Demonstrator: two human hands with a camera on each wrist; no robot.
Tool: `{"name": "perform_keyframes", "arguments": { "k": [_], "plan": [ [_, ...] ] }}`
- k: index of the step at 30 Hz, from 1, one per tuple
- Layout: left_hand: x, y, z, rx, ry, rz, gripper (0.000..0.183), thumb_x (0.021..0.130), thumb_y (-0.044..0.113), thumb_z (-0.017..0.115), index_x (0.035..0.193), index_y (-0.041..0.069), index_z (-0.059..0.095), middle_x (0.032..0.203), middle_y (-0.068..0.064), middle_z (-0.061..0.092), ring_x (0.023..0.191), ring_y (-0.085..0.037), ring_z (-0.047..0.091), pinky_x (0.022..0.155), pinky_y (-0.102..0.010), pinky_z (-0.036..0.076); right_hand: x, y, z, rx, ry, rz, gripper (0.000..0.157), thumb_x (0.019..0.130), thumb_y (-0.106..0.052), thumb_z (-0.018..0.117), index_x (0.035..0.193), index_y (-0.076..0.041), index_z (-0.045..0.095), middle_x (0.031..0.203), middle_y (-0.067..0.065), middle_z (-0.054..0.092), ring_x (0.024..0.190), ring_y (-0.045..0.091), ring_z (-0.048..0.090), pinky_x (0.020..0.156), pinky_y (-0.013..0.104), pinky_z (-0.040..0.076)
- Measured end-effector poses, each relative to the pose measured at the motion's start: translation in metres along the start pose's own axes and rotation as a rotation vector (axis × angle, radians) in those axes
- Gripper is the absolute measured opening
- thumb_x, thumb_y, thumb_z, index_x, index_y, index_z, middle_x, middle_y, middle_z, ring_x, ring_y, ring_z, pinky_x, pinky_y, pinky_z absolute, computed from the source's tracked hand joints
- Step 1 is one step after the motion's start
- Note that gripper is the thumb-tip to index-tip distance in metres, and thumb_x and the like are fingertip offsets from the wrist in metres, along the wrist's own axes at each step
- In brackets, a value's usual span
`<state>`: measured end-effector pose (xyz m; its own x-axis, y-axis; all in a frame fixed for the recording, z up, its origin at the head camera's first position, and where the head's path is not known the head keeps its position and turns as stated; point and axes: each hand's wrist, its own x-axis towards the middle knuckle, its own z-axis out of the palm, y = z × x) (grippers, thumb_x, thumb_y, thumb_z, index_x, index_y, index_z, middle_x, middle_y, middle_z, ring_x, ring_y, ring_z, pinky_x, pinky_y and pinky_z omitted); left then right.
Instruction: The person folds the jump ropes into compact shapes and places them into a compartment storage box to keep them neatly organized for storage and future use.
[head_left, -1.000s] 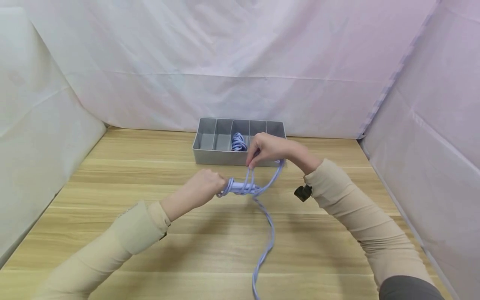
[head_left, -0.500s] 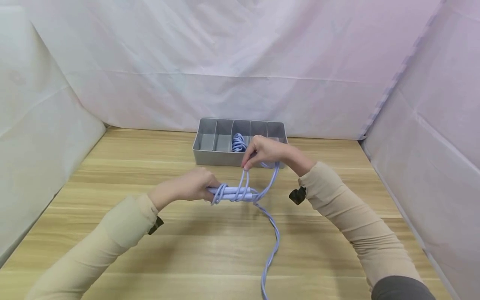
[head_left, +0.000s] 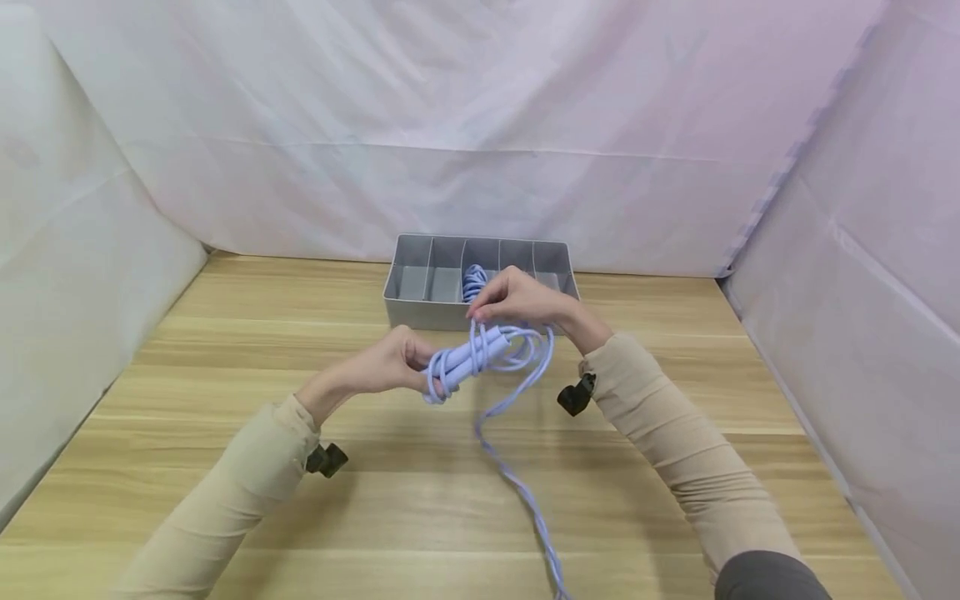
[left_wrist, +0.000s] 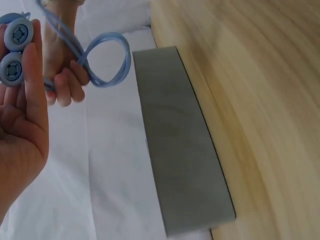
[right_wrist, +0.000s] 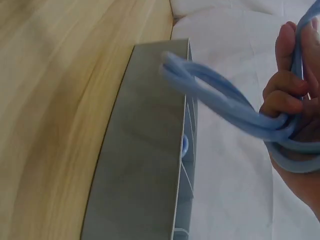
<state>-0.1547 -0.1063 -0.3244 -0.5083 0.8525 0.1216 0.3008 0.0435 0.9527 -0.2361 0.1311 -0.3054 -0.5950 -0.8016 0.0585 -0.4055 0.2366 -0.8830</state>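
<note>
In the head view my left hand grips the two pale lavender handles of a jump rope, side by side and tilted up to the right. Cord is wound around both handles. My right hand pinches a doubled strand of the cord just above them, and more loops hang from its curled fingers. The left wrist view shows the round ends of the handles at the left hand's fingers. A long twisted tail of cord runs down toward the near side of the table.
A grey divided box stands at the back of the wooden table, behind the hands. A coil of similar lavender cord lies in its middle compartment. White cloth hangs behind and at both sides.
The handles have swung from nearly level to tilted up at the right. My right hand has shifted a little left with the strand, and more cord loops now show beneath it.
</note>
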Motion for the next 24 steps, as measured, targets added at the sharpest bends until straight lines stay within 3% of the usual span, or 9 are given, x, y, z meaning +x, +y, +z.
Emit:
{"name": "perform_keyframes", "arguments": {
  "k": [4, 8, 10, 15, 17, 19, 21, 24],
  "plan": [
    [0.001, -0.001, -0.003, 0.014, 0.042, -0.034, 0.011, 0.075, -0.009, 0.064, 0.085, -0.015, 0.064, 0.076, -0.016, 0.068, 0.066, -0.006, 0.061, 0.058, -0.024, 0.052, -0.002, 0.003, -0.004, -0.013, 0.058, 0.015, 0.015, 0.080, 0.002, 0.065, 0.090, 0.012, 0.065, 0.078, 0.004, 0.069, 0.066, 0.011, 0.059, 0.058, 0.022, 0.047],
    [0.003, -0.001, -0.003, -0.013, 0.078, -0.053, 0.017, 0.076, -0.007, 0.065, 0.091, -0.015, 0.063, 0.082, -0.016, 0.069, 0.073, -0.011, 0.065, 0.067, -0.030, 0.054, -0.001, 0.005, -0.004, 0.039, 0.115, 0.027, 0.023, 0.081, -0.009, 0.067, 0.093, 0.010, 0.065, 0.078, 0.000, 0.069, 0.061, 0.007, 0.056, 0.053, 0.020, 0.045],
    [0.007, -0.001, -0.002, -0.057, 0.149, -0.047, 0.023, 0.076, -0.009, 0.063, 0.097, -0.017, 0.060, 0.087, -0.015, 0.069, 0.078, -0.015, 0.066, 0.071, -0.034, 0.054, -0.001, 0.006, -0.001, 0.116, 0.179, -0.007, 0.031, 0.081, -0.018, 0.068, 0.094, 0.010, 0.064, 0.078, -0.002, 0.069, 0.062, 0.007, 0.057, 0.054, 0.018, 0.045],
    [0.017, -0.004, -0.002, -0.145, 0.436, -0.042, 0.030, 0.076, -0.013, 0.059, 0.105, -0.020, 0.053, 0.092, -0.014, 0.068, 0.080, -0.013, 0.066, 0.073, -0.032, 0.054, 0.004, 0.014, 0.012, 0.197, 0.385, -0.029, 0.018, 0.084, -0.014, 0.057, 0.076, 0.000, 0.065, 0.060, -0.005, 0.059, 0.052, 0.005, 0.047, 0.049, 0.016, 0.038],
    [0.020, -0.005, -0.001, -0.146, 0.538, -0.064, 0.030, 0.077, -0.012, 0.059, 0.106, -0.020, 0.054, 0.096, -0.018, 0.066, 0.079, -0.011, 0.066, 0.072, -0.030, 0.054, 0.007, 0.017, 0.019, 0.178, 0.434, 0.026, 0.021, 0.090, -0.007, 0.049, 0.074, -0.001, 0.062, 0.057, 0.001, 0.054, 0.047, 0.007, 0.040, 0.045, 0.018, 0.033],
    [0.022, -0.005, -0.001, -0.137, 0.614, -0.100, 0.031, 0.078, -0.010, 0.060, 0.107, -0.019, 0.055, 0.100, -0.024, 0.063, 0.078, -0.008, 0.065, 0.072, -0.028, 0.054, 0.007, 0.019, 0.025, 0.151, 0.455, 0.074, 0.027, 0.094, -0.006, 0.043, 0.076, 0.005, 0.060, 0.058, 0.010, 0.054, 0.047, 0.010, 0.041, 0.045, 0.019, 0.034],
    [0.023, -0.007, -0.001, -0.137, 0.662, -0.123, 0.030, 0.078, -0.009, 0.059, 0.106, -0.019, 0.055, 0.102, -0.029, 0.060, 0.076, -0.007, 0.065, 0.072, -0.028, 0.054, 0.007, 0.021, 0.029, 0.069, 0.465, 0.088, 0.030, 0.096, -0.007, 0.041, 0.080, 0.010, 0.059, 0.065, 0.019, 0.056, 0.050, 0.013, 0.044, 0.046, 0.020, 0.036],
    [0.022, -0.008, -0.001, -0.148, 0.734, -0.143, 0.031, 0.078, -0.009, 0.060, 0.107, -0.019, 0.055, 0.102, -0.029, 0.059, 0.073, -0.006, 0.065, 0.070, -0.027, 0.054, 0.004, 0.023, 0.033, -0.087, 0.454, 0.105, 0.028, 0.095, -0.010, 0.044, 0.087, 0.011, 0.061, 0.073, 0.022, 0.060, 0.056, 0.015, 0.049, 0.049, 0.021, 0.040]
  ]
}}
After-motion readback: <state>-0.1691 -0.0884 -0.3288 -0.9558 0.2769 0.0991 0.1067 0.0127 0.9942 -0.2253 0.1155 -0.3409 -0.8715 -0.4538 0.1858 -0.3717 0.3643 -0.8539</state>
